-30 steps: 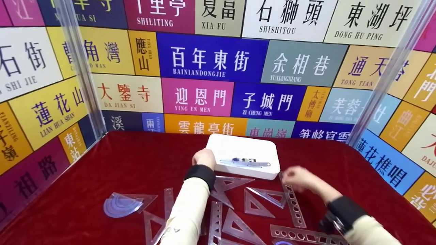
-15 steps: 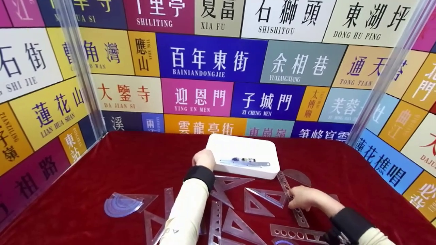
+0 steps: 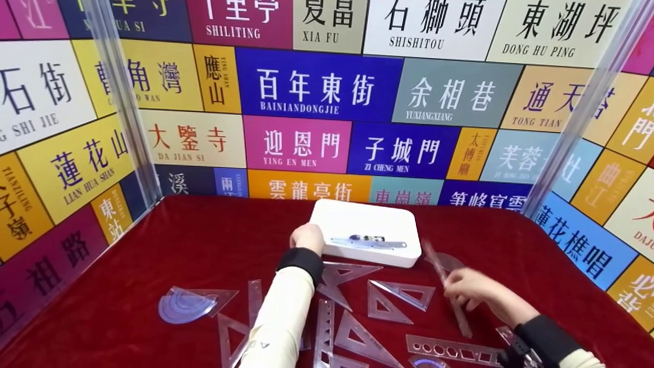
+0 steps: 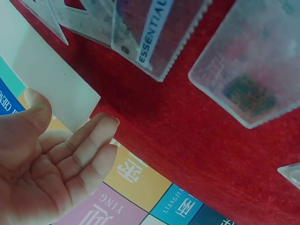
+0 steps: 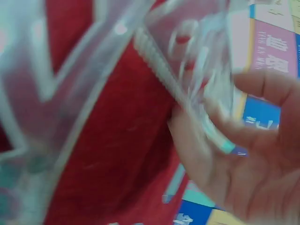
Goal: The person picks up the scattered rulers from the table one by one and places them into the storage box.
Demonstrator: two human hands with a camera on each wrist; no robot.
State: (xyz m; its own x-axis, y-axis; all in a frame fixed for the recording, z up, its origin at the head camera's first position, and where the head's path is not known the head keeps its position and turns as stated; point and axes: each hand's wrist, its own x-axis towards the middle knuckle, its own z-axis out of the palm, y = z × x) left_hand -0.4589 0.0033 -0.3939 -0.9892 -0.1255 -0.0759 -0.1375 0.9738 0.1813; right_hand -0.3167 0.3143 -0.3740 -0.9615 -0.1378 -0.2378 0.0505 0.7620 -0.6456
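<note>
My left hand (image 3: 308,239) is at the left end of a white box (image 3: 365,222). In the left wrist view its fingers are loosely bent, near the white box's corner (image 4: 79,105). My right hand (image 3: 475,290) pinches a clear stencil ruler (image 3: 440,268) at the right of the box, tilted and blurred by motion. The right wrist view shows the ruler's cut-outs (image 5: 187,51) between thumb and fingers. A clear protractor (image 3: 449,261) lies behind the ruler. On the box is a picture of a ruler-like tool.
Several clear set squares (image 3: 380,306) lie on the red cloth (image 3: 219,240). A bluish protractor (image 3: 186,305) overlaps one at left. Another stencil ruler (image 3: 452,350) lies at front right, near a ruler with triangular holes (image 3: 324,332). Printed panels (image 3: 317,87) stand behind.
My right hand came from beside the box towards me, took hold of the stencil ruler and tilted it up off the cloth. My left hand stays at the box.
</note>
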